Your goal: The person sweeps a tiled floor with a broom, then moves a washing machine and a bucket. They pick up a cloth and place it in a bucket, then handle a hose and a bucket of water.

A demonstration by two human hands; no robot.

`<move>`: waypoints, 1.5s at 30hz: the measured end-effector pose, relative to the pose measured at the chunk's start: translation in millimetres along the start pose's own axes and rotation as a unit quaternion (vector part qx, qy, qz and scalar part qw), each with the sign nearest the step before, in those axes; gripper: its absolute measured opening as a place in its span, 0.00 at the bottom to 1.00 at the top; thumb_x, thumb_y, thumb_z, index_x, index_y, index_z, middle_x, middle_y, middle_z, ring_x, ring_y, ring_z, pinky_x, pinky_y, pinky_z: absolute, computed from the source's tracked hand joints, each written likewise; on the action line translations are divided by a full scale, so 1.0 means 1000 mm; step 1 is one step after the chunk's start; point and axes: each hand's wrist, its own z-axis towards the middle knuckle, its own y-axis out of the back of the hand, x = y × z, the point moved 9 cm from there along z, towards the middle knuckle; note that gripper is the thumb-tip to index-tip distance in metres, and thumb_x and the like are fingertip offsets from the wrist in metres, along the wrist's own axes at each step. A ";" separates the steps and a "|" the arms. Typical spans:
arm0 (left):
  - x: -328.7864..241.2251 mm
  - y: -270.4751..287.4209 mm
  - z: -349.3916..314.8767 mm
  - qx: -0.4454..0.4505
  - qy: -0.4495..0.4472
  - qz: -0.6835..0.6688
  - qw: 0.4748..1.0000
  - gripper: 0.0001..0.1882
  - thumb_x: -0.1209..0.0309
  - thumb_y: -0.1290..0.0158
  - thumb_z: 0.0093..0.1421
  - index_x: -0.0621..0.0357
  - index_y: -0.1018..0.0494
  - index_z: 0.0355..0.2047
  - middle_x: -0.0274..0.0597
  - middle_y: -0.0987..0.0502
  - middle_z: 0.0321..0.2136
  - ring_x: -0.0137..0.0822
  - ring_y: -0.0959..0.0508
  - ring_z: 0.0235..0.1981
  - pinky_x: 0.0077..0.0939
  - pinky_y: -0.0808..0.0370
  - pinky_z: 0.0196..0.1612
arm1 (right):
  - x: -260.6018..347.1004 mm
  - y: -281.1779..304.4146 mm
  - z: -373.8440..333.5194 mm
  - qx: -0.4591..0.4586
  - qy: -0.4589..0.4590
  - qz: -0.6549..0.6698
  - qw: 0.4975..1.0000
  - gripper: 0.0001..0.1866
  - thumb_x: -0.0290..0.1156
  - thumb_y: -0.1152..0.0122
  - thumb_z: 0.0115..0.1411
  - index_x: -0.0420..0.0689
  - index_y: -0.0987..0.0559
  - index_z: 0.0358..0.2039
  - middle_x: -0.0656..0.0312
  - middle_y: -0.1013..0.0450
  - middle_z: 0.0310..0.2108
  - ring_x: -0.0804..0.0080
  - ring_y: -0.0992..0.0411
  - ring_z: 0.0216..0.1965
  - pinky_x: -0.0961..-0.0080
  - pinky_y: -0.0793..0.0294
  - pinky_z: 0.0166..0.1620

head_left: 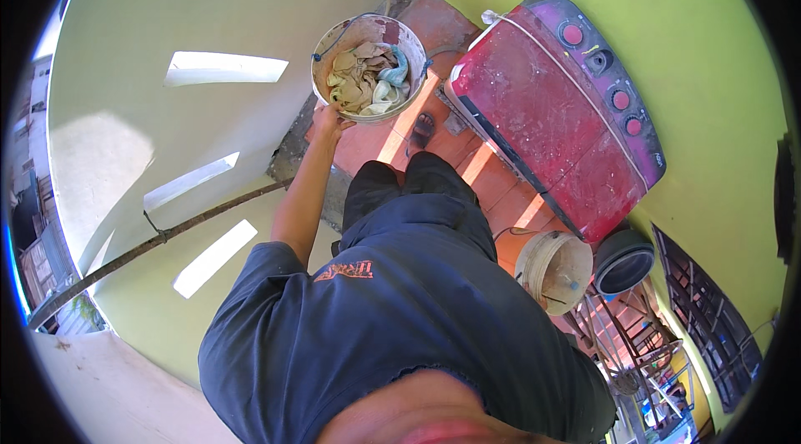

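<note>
My left hand (329,121) is closed on the near-left rim of a dirty white bucket (323,68), with the arm stretched forward. Inside the bucket lie crumpled tan cloths (355,77), a light blue cloth (395,66) and a whitish one (386,98). A thin cord handle (335,40) with blue at its ends lies across the bucket's far left side. My right hand and forearm do not show; only the dark sleeve on that side is visible.
A dusty red washing machine (542,110) with round knobs stands right of the bucket by the green wall (701,52). Another white bucket (536,264) and a dark tub (627,264) sit closer in. A pale slotted wall (225,110) and a long pole (209,213) run along the left.
</note>
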 end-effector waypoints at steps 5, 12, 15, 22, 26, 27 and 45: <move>-0.008 -0.069 0.060 0.062 0.031 0.025 0.997 0.20 0.79 0.52 0.53 0.71 0.35 0.47 0.57 0.25 0.38 0.56 0.18 0.34 0.63 0.18 0.37 | -0.055 -0.001 -0.027 -0.028 -0.014 0.072 0.997 0.36 0.43 0.45 0.58 0.43 0.41 0.65 0.41 0.47 0.65 0.47 0.41 0.62 0.49 0.28 0.54; -0.010 -0.105 0.160 0.092 0.074 0.062 0.991 0.20 0.78 0.55 0.55 0.71 0.36 0.49 0.59 0.25 0.41 0.55 0.19 0.38 0.62 0.18 0.40 | -0.176 -0.037 -0.099 -0.214 0.131 0.209 0.945 0.36 0.44 0.57 0.59 0.38 0.43 0.65 0.38 0.52 0.66 0.21 0.58 0.64 0.27 0.37 0.59; -0.003 -0.141 0.209 0.125 0.090 0.057 0.986 0.21 0.79 0.56 0.55 0.69 0.36 0.51 0.59 0.27 0.46 0.55 0.21 0.42 0.59 0.18 0.42 | -0.229 -0.071 -0.122 -0.248 0.119 0.218 0.936 0.36 0.41 0.55 0.57 0.38 0.43 0.65 0.38 0.52 0.66 0.20 0.56 0.63 0.29 0.35 0.58; 0.010 -0.158 0.309 0.139 0.081 0.080 0.984 0.23 0.82 0.56 0.54 0.63 0.38 0.52 0.56 0.29 0.49 0.53 0.24 0.48 0.62 0.20 0.46 | -0.349 -0.116 -0.164 -0.271 0.055 0.297 0.914 0.42 0.34 0.47 0.48 0.38 0.45 0.65 0.39 0.52 0.64 0.25 0.53 0.62 0.37 0.27 0.56; 0.015 -0.148 0.359 0.101 0.067 0.067 0.990 0.21 0.83 0.53 0.53 0.58 0.41 0.48 0.51 0.31 0.46 0.53 0.25 0.45 0.67 0.21 0.43 | -0.403 -0.128 -0.176 -0.290 0.045 0.281 0.914 0.44 0.30 0.46 0.45 0.38 0.47 0.65 0.38 0.51 0.62 0.27 0.52 0.62 0.41 0.28 0.58; 0.013 -0.150 0.372 0.121 0.064 0.072 0.988 0.22 0.83 0.53 0.53 0.58 0.42 0.49 0.51 0.31 0.46 0.53 0.25 0.45 0.67 0.21 0.44 | -0.415 -0.132 -0.176 -0.302 0.048 0.266 0.914 0.45 0.31 0.46 0.44 0.37 0.46 0.65 0.36 0.51 0.63 0.26 0.51 0.63 0.41 0.27 0.57; 0.107 -0.122 0.457 0.153 0.105 0.009 0.983 0.31 0.86 0.55 0.50 0.55 0.44 0.56 0.55 0.37 0.56 0.57 0.29 0.54 0.71 0.25 0.51 | -0.458 -0.209 -0.116 -0.193 0.092 0.116 0.970 0.47 0.17 0.48 0.41 0.43 0.44 0.67 0.49 0.42 0.64 0.48 0.43 0.66 0.47 0.38 0.66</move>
